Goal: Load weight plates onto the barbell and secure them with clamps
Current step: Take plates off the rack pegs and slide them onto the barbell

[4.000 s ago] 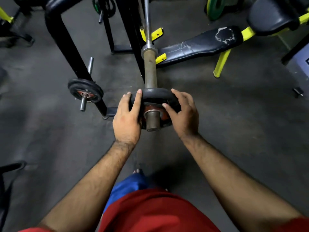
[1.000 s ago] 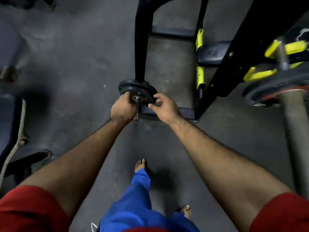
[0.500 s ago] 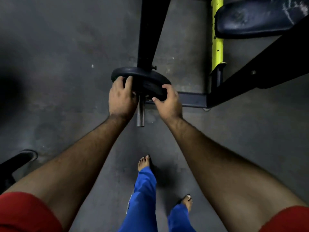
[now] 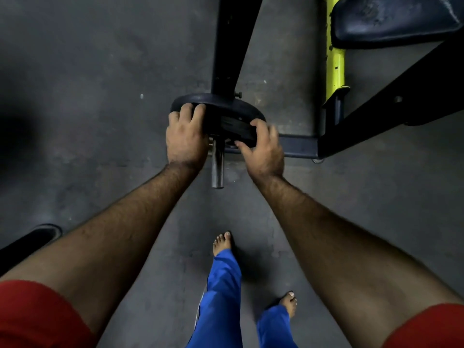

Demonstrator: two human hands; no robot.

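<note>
- The gym floor point(image 4: 88, 146), dark and scuffed, carried everything here; my bare feet stood at its near edge, below my arms.
- The black rack frame point(image 4: 231, 46) rose from the floor at the far edge, its base rail running off to the right beneath a yellow bench post point(image 4: 335, 59) and a worn black pad point(image 4: 391, 23) in the far right corner.
- The weight plate point(image 4: 226, 114), black and round, hung on the rack's storage peg point(image 4: 217, 167), close against the upright, the bare steel end of the peg pointing back toward me.
- My left hand point(image 4: 185, 139) gripped the plate's left rim, fingers curled over its top edge.
- My right hand point(image 4: 263, 146) gripped the right rim, thumb across the face and fingers wrapped behind.
- As I judged it, this plate was not yet off the peg, let alone on the barbell, which was out of view, as were any clamps; how many plates the bar already held could not be told.
- What remained: sliding this plate off, carrying it over, seating it on the sleeve, then clamping.
</note>
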